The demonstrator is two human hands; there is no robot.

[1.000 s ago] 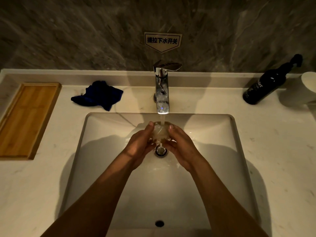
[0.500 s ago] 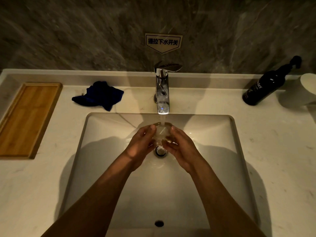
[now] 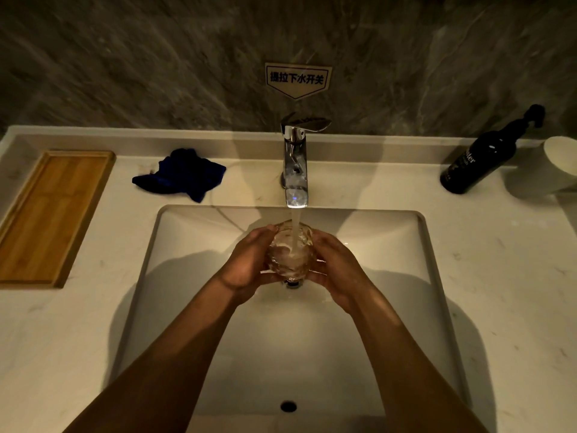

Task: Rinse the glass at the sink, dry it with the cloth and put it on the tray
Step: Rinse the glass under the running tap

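1. At the centre of the frame, over the drain, the glass point(image 3: 291, 253) sits cupped between both hands, directly under the running stream from the tap point(image 3: 296, 165).
2. The left hand point(image 3: 249, 264) wraps its left side and the right hand point(image 3: 337, 270) its right, fingers curled closed around it so that both share the hold.
3. Compared with a second ago, the glass is raised slightly and tipped so the water strikes its upper part and runs over it, and the fingers have shifted round its wall. I judge this to mean the rinse is under way, with drying and placing not yet begun.
4. Around the hands lies the pale sink point(image 3: 175, 232), set into the light bench point(image 3: 499, 292).
5. At the upper left of the bench, just behind the sink's corner, the dark blue cloth point(image 3: 181, 175) lies crumpled and untouched.
6. Further left, at the frame's edge, the wooden tray point(image 3: 50, 214) holds nothing.
7. At the upper right stand a dark pump bottle point(image 3: 477, 164) and, beside it, a white cup point(image 3: 559, 160), partly cut off.
8. On the dark stone wall above the tap hangs a small sign point(image 3: 297, 79).
9. Count: one glass, one cloth, one tray, one tap, one bottle, one cup, one sign, two hands.
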